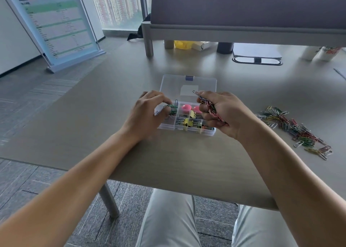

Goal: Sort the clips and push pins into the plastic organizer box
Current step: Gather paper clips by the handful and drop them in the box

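Holding a fistful of red-and-white paper clips (212, 109) in my right hand (222, 113), fingers curled tight round the bundle, I hover just over the right side of the organizer box (187, 132). My left hand (149, 109) sits at the box's left side, its fingertips pinching a small clump of green paper clips (171, 109) right above the near-left compartments. The box's clear lid (189, 85) lies folded open on the far side of it. Inside the box, pink push pins (186, 107) fill a far middle cell, and yellow binder clips (188, 122) sit in the cells nearer me. Well to the right of the box, a loose pile of mixed paper clips (292, 128) waits on the table (112, 97).

I judge the step in hand to be dropping the green clump into a left cell. To do it well, I should lower my fingertips into the cell before letting go, so the clips don't spring over a divider into the binder clips. They look tangled, so I'd release slowly and shake off any stragglers. My right fist should stay clear of the box meanwhile, keeping its colour apart, then empty into its own cell; which cell is free I cannot tell, since my hands hide part of the box.
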